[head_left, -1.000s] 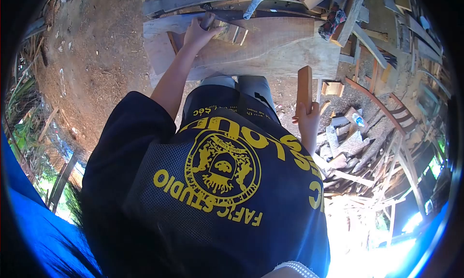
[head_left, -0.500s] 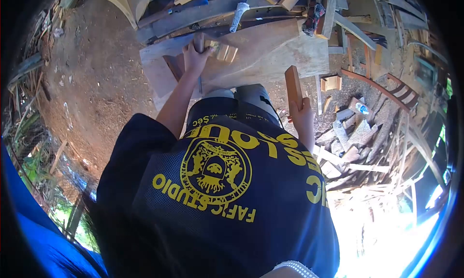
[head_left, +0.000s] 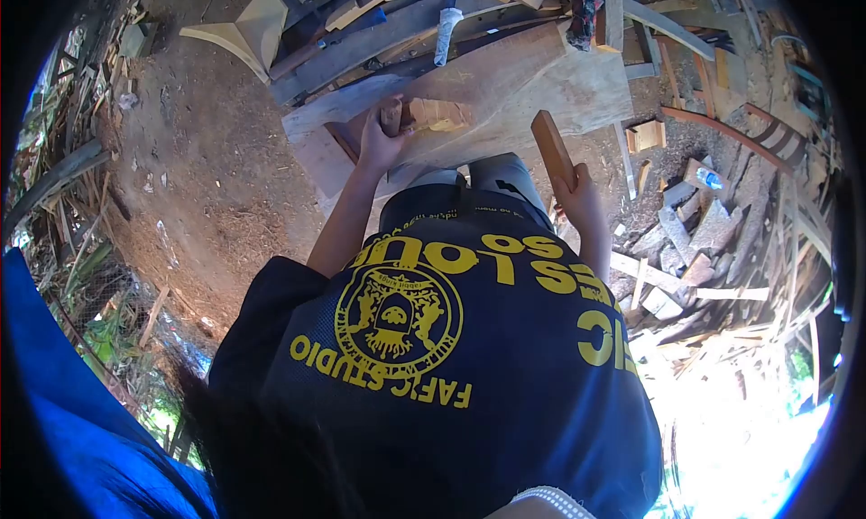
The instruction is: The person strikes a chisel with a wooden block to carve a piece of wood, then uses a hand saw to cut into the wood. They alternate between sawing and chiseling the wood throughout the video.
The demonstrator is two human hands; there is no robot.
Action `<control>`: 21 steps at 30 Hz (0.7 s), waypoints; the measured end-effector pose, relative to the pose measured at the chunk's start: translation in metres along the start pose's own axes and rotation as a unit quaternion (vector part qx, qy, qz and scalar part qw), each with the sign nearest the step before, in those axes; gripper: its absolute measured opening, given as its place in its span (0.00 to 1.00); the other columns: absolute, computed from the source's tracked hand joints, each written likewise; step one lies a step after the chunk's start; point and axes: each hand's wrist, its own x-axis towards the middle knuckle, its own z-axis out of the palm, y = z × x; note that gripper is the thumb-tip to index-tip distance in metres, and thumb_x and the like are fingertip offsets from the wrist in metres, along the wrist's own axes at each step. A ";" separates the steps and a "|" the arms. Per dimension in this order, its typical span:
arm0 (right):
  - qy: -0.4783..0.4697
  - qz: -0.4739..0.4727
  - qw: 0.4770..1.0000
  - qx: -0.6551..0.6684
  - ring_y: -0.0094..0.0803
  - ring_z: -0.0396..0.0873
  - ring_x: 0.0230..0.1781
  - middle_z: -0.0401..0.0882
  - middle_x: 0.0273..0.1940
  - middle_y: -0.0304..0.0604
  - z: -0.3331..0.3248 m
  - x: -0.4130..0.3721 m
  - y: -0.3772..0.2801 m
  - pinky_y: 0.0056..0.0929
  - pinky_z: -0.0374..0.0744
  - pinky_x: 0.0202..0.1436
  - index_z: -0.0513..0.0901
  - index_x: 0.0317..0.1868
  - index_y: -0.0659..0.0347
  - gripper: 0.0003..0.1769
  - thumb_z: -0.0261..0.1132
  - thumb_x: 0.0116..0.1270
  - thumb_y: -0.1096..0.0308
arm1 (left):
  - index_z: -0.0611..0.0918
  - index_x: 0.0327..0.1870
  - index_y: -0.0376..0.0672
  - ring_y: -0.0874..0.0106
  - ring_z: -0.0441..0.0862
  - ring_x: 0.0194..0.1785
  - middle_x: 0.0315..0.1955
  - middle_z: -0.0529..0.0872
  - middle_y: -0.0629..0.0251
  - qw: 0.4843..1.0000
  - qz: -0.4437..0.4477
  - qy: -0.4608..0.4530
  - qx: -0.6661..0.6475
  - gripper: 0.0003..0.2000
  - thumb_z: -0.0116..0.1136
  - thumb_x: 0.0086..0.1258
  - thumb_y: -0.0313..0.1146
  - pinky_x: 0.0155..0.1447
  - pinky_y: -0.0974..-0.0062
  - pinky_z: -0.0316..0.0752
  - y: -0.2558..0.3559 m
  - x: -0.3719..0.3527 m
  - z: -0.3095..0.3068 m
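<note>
My left hand [head_left: 383,140] is over the left part of a pale plywood board [head_left: 514,77]. Its fingers are closed round the stubby brown end of a wooden piece [head_left: 437,115], whose lighter, blurred part points right over the board. Beside my left wrist, a dark brown wooden piece [head_left: 341,143] lies on the board. My right hand [head_left: 582,199], to the right of my lap, grips the lower end of a flat wooden bar [head_left: 552,147]. The bar slants up and left, its far end free near the board's front edge.
Long timber pieces [head_left: 406,45] lie beyond the board, with a cloth-wrapped handle [head_left: 446,36] among them. A curved wooden part [head_left: 248,34] is on the dirt floor at the upper left. Scrap wood [head_left: 695,226], a plastic bottle [head_left: 710,178] and a slatted frame [head_left: 776,145] are at the right.
The view has shifted, so most things sit a little farther right. The wooden piece in my left hand has turned and lies lower against the board. My right hand still holds the bar.
</note>
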 end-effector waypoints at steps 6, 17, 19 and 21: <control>-0.005 -0.006 1.000 -0.024 0.47 0.84 0.24 0.80 0.27 0.61 -0.002 0.006 0.001 0.41 0.80 0.24 0.67 0.43 0.66 0.17 0.60 0.66 0.61 | 0.79 0.50 0.39 0.60 0.81 0.49 0.48 0.81 0.53 0.999 0.003 0.031 0.026 0.25 0.75 0.48 0.31 0.55 0.67 0.75 0.002 -0.009 0.005; 0.010 -0.042 0.997 -0.064 0.47 0.84 0.24 0.80 0.27 0.60 0.001 0.013 0.004 0.39 0.80 0.23 0.66 0.44 0.66 0.18 0.60 0.67 0.60 | 0.82 0.42 0.36 0.63 0.86 0.37 0.32 0.86 0.50 0.939 -0.326 -0.071 0.086 0.22 0.72 0.51 0.43 0.41 0.67 0.80 -0.016 0.056 0.017; 0.007 -0.026 0.999 -0.041 0.46 0.84 0.24 0.80 0.28 0.60 -0.001 0.010 0.003 0.38 0.80 0.23 0.66 0.45 0.66 0.18 0.60 0.67 0.61 | 0.84 0.38 0.40 0.61 0.86 0.32 0.25 0.86 0.54 0.930 -0.112 0.039 0.349 0.19 0.69 0.55 0.45 0.38 0.66 0.81 -0.022 0.052 0.027; 0.004 -0.010 1.000 -0.016 0.45 0.84 0.25 0.81 0.28 0.59 -0.004 0.006 0.000 0.37 0.80 0.23 0.66 0.45 0.66 0.18 0.60 0.67 0.61 | 0.84 0.37 0.41 0.60 0.86 0.31 0.23 0.86 0.57 0.924 -0.060 0.106 0.364 0.18 0.67 0.55 0.47 0.39 0.65 0.81 0.004 0.045 0.034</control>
